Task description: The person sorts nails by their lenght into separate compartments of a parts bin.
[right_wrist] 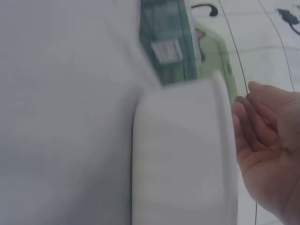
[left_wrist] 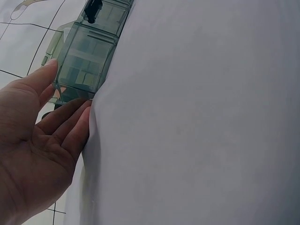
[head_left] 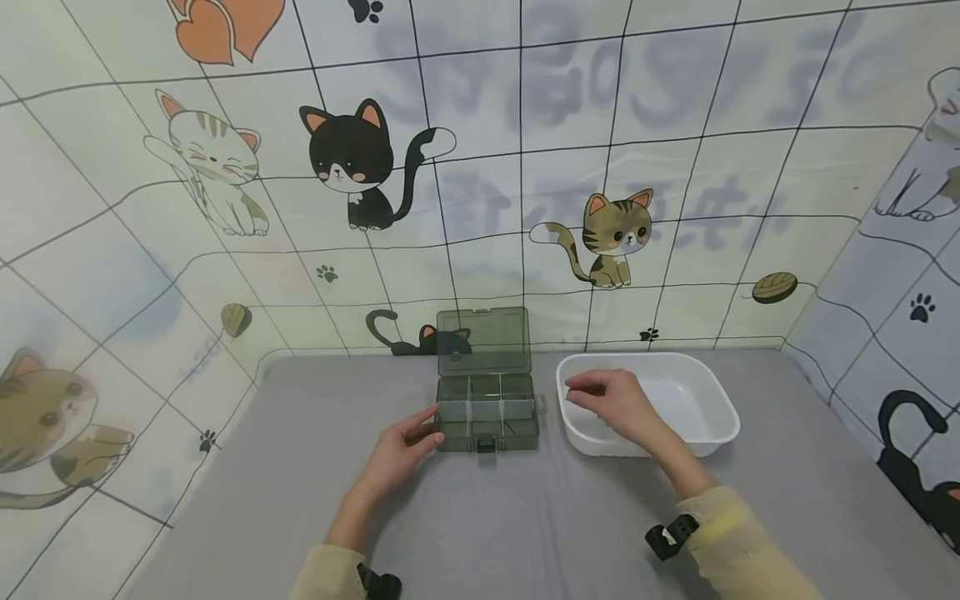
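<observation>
A smoky-green clear plastic compartment box [head_left: 487,429] stands with its lid [head_left: 483,340] raised behind it. Dividers split it into several compartments, and a latch sits at its front. My left hand [head_left: 401,454] holds the box by its left end; in the left wrist view the thumb [left_wrist: 49,70] lies at the rim, with the other fingers low against the side. My right hand [head_left: 618,404] hangs over the left rim of a white basin [head_left: 712,412], thumb and fingertips bent close together. Whether something small is between them I cannot tell.
Grey cloth [head_left: 495,517] covers the table. A white curtain [head_left: 480,192] with a grid and printed cats encloses the back and sides, close behind the raised lid and the basin. The basin stands just right of the box, a narrow gap between them.
</observation>
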A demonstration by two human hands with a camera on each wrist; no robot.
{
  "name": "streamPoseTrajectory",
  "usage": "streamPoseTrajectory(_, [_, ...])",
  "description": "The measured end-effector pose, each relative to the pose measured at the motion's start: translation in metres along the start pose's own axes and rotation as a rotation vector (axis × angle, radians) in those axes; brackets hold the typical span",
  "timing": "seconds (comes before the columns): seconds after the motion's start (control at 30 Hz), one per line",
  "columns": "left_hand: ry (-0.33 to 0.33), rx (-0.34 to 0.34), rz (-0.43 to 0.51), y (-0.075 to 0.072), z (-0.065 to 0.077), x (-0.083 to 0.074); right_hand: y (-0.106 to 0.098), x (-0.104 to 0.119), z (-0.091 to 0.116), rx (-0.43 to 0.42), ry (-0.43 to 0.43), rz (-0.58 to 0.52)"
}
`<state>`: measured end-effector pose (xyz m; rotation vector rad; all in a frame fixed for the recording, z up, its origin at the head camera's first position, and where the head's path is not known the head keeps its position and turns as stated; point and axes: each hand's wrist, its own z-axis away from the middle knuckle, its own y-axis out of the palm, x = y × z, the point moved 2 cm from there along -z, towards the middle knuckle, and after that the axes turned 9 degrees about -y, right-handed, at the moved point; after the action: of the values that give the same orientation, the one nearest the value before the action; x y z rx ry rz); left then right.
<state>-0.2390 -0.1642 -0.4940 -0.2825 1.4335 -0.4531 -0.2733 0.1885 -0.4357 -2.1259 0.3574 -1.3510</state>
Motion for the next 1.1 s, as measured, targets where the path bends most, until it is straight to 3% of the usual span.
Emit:
streamPoseTrajectory(0.33, [-0.006, 0.009, 0.026, -0.001, -0.002, 0.004, -0.029, -0.040, 0.013, 0.067, 0.089, 0.114])
streamPoseTrajectory(0.5, [-0.015, -0.004, 0.014, -0.002, -0.002, 0.003, -0.031, -0.051, 0.009, 0.116, 0.142, 0.159])
streamPoseTrajectory(0.77, [-0.007, 0.002, 0.022, -0.002, -0.003, 0.005, -0.030, -0.057, 0.005, 0.125, 0.206, 0.221])
streamPoseTrajectory(1.1, [-0.005, 0.017, 0.029, -0.001, -0.004, 0.008, -0.025, -0.069, 0.001, 0.177, 0.224, 0.241])
